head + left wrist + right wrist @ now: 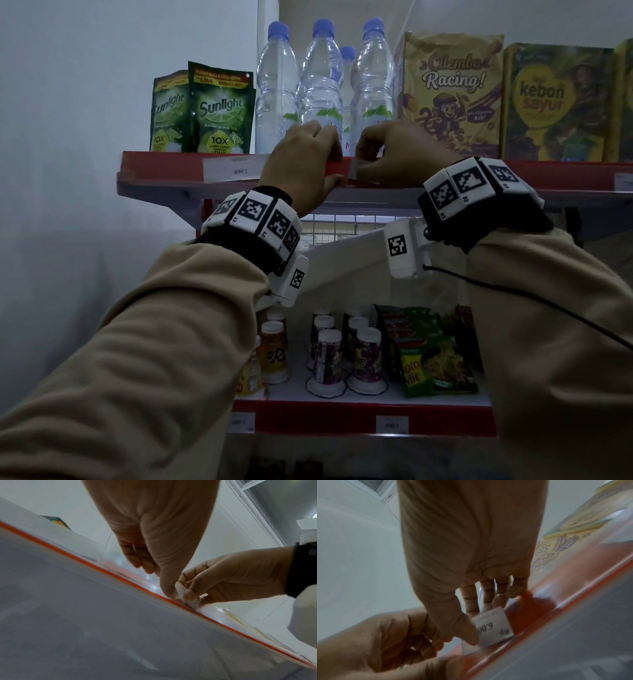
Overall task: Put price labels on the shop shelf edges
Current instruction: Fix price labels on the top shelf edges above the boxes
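A small white price label (356, 173) (496, 627) printed "Rp. 6.00…" is held against the red front edge (164, 168) (539, 608) of the upper shelf, below the water bottles. My right hand (363, 161) (476, 622) pinches its left part between thumb and forefinger. Just left of it, my left hand (337, 169) (164, 585) curls over the same edge, fingers on top and thumb underneath beside the label (181, 591). A clear strip lies along the edge there. Further left an earlier label (233, 168) sits on the edge.
Water bottles (322, 85), Sunlight pouches (222, 109) and snack boxes (452, 92) stand on the upper shelf. The lower shelf holds cups (329, 356) and noodle packs (435, 363); its red edge (325, 418) carries two labels (392, 425). A bare wall is to the left.
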The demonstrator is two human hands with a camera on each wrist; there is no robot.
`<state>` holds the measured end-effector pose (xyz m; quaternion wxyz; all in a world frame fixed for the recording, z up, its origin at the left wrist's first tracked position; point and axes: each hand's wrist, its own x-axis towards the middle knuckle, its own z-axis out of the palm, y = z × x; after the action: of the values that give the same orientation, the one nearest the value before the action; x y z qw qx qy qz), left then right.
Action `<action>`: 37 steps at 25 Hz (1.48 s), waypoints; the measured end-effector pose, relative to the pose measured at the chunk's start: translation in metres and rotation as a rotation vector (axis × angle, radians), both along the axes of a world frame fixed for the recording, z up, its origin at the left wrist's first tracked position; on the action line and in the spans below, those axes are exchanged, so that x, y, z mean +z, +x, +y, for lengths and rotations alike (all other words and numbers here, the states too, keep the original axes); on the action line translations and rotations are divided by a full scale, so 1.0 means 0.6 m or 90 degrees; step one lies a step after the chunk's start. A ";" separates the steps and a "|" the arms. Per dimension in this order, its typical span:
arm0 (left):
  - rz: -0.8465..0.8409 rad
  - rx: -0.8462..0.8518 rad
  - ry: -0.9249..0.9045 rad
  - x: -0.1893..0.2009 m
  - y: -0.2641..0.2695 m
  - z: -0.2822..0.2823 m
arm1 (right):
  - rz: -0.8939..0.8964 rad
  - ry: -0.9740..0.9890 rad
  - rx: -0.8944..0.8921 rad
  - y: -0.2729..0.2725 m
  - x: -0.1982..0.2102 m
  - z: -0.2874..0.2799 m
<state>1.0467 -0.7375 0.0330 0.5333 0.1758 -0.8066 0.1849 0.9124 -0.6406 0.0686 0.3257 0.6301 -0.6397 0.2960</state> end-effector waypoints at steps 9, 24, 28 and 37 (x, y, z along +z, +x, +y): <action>0.062 -0.129 0.075 0.000 -0.008 -0.019 | -0.312 -0.219 0.290 -0.005 -0.018 -0.006; 0.078 -0.164 0.056 0.009 0.004 -0.021 | -0.129 -0.181 0.175 0.005 -0.010 -0.013; -0.037 -0.039 0.006 0.017 0.024 -0.028 | -0.127 -0.218 0.176 0.008 -0.007 -0.024; -0.017 -0.047 0.069 0.023 0.061 -0.045 | -0.075 -0.118 0.147 0.027 -0.010 -0.057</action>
<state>1.0832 -0.7644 0.0465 0.5188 0.1718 -0.8283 0.1234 0.9288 -0.6747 0.0625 0.3080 0.6481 -0.5510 0.4260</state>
